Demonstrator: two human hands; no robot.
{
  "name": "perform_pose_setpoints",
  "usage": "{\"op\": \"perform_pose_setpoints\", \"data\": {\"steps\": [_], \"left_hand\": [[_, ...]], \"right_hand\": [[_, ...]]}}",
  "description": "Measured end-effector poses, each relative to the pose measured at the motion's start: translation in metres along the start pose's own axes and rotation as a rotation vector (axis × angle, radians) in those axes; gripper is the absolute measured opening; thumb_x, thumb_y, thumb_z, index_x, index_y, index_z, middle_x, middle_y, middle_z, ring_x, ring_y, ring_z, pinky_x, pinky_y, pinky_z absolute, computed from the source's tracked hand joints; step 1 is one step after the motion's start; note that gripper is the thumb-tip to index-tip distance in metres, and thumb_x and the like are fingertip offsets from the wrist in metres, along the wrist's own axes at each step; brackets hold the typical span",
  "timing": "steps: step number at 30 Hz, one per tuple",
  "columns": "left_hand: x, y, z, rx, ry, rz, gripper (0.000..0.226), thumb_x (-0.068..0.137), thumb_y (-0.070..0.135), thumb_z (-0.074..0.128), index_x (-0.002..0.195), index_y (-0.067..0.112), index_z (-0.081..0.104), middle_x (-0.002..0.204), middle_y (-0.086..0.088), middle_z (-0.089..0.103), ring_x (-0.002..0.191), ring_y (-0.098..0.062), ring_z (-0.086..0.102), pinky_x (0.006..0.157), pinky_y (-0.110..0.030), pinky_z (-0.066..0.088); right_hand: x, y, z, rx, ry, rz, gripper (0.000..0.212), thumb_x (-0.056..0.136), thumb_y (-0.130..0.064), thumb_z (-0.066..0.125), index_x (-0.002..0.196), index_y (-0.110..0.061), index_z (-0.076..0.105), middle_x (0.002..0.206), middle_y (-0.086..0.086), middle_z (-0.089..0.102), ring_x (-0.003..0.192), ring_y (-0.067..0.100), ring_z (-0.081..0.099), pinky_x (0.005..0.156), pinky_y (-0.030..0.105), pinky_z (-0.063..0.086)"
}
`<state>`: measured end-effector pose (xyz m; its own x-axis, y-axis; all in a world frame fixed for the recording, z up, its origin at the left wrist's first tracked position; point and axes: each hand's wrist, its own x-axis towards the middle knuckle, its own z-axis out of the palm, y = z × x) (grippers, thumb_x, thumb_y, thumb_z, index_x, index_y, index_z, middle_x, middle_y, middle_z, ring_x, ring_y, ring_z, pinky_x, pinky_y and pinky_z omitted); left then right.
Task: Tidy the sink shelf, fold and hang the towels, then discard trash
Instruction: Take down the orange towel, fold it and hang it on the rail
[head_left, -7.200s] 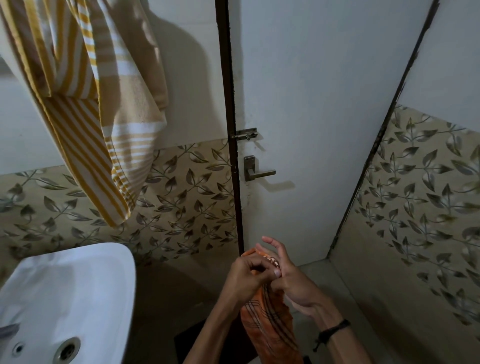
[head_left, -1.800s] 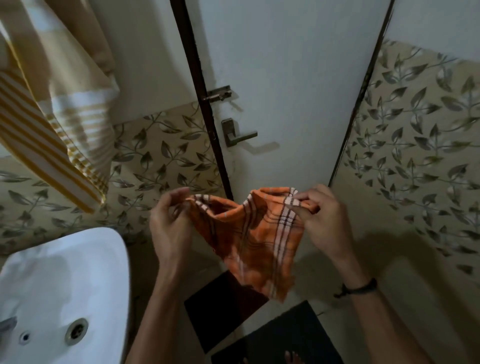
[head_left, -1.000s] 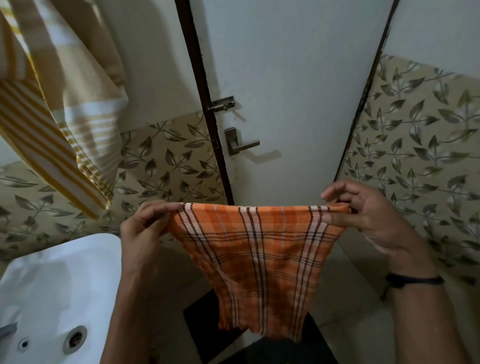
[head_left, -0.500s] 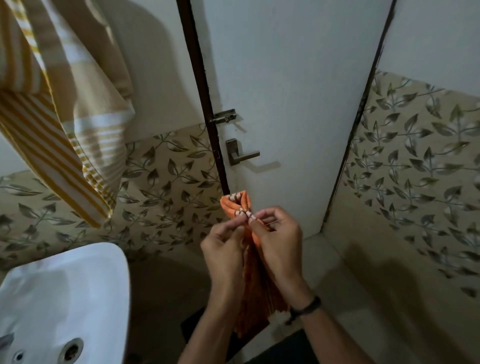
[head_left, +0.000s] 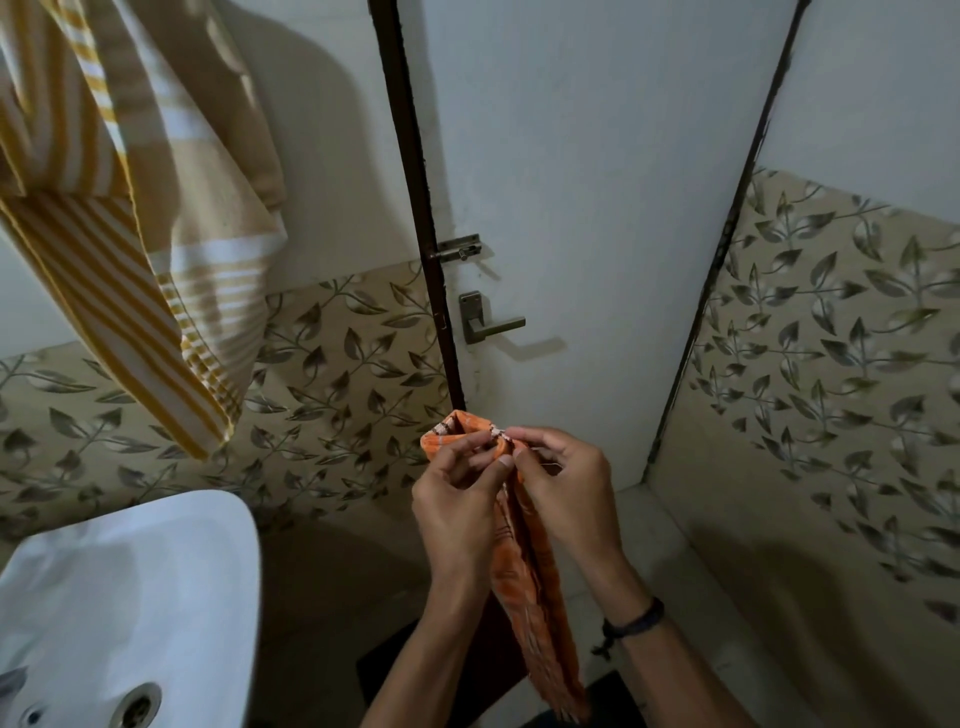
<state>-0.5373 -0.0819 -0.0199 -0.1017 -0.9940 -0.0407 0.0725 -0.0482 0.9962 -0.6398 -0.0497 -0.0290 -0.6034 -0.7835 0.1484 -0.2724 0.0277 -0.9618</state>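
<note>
The orange towel (head_left: 524, 566) is pinched at its matched top corners by left hand (head_left: 457, 499) and right hand (head_left: 563, 488), evidently so the fold is kept aligned

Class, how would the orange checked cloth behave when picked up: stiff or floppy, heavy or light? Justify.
Probably floppy: the orange cloth hangs limp below the pinch. Likely light: the left hand and right hand merely pinch its top edge.

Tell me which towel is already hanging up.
The yellow-striped towel at upper left; the orange towel is pinched by left hand and right hand.
</note>
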Motion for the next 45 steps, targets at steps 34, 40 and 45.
{"op": "perform_pose_setpoints", "data": {"steps": [34, 40, 45], "left_hand": [[0.074, 0.003, -0.045, 0.791, -0.51, 0.477, 0.026, 0.081, 0.029, 0.073, 0.105, 0.038, 0.069, 0.145, 0.012, 0.037, 0.136, -0.016, 0.032, 0.109, -0.045, 0.038], [0.088, 0.006, -0.055, 1.25, -0.63, 0.745, 0.058, 0.083, 0.074, 0.051, 0.114, 0.031, 0.075, 0.142, 0.009, 0.051, 0.117, -0.012, 0.055, 0.089, -0.042, 0.055], [0.074, 0.017, -0.053, 1.04, -0.628, 0.856, 0.04, 0.087, 0.055, 0.062, 0.098, 0.021, 0.078, 0.132, 0.009, 0.061, 0.103, -0.007, 0.066, 0.076, -0.033, 0.06]], "right_hand": [[0.009, 0.007, -0.045, 0.206, 0.021, -0.223, 0.028, 0.082, 0.012, 0.07, 0.08, -0.015, 0.075, 0.094, 0.001, 0.073, 0.098, 0.015, 0.07, 0.085, 0.022, 0.055], [0.013, 0.013, -0.056, 0.235, 0.032, -0.21, 0.033, 0.081, 0.016, 0.066, 0.071, -0.015, 0.074, 0.091, 0.006, 0.07, 0.094, 0.02, 0.069, 0.086, 0.027, 0.053], [0.019, 0.014, -0.062, 0.17, 0.073, -0.189, 0.033, 0.082, 0.016, 0.062, 0.068, -0.012, 0.073, 0.09, 0.002, 0.067, 0.092, 0.016, 0.066, 0.085, 0.024, 0.05]]}}
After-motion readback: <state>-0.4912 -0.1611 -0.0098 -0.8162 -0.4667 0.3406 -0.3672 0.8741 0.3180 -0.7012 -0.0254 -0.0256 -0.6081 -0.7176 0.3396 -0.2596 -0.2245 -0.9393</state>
